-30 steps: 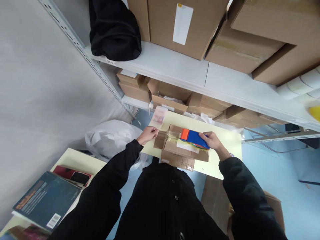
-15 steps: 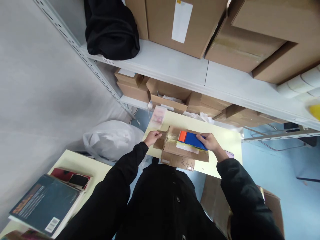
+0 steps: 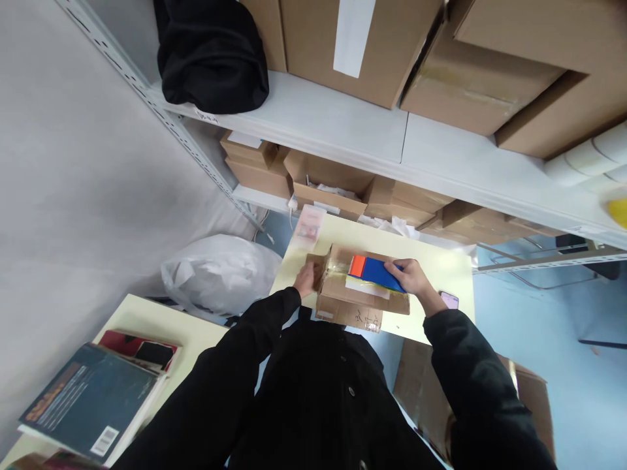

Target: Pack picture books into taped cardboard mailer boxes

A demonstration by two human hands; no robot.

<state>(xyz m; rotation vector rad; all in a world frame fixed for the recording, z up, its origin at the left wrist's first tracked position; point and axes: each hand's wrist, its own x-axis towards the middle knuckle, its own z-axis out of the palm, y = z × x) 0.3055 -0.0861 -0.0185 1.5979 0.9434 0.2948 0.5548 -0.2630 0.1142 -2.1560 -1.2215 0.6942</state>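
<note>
- Head view: our right hand [image 3: 410,277] grasps the blue end of a blue-and-orange packet [image 3: 379,271], thumb on top.
- The packet is over a cardboard box [image 3: 337,287] on the pale yellow worktop [image 3: 353,232]; we cannot tell whether it touches the box.
- Its long axis runs left to right, the blue end slanting slightly toward our body and the orange end pointing toward our left side.
- Our left hand [image 3: 305,279] is at the box's left flap [image 3: 317,264], apart from the packet; we cannot tell whether its fingers grip that flap. Our right hand is nearer the packet.
- Beyond our right wrist, we see a phone [image 3: 449,300].
</note>
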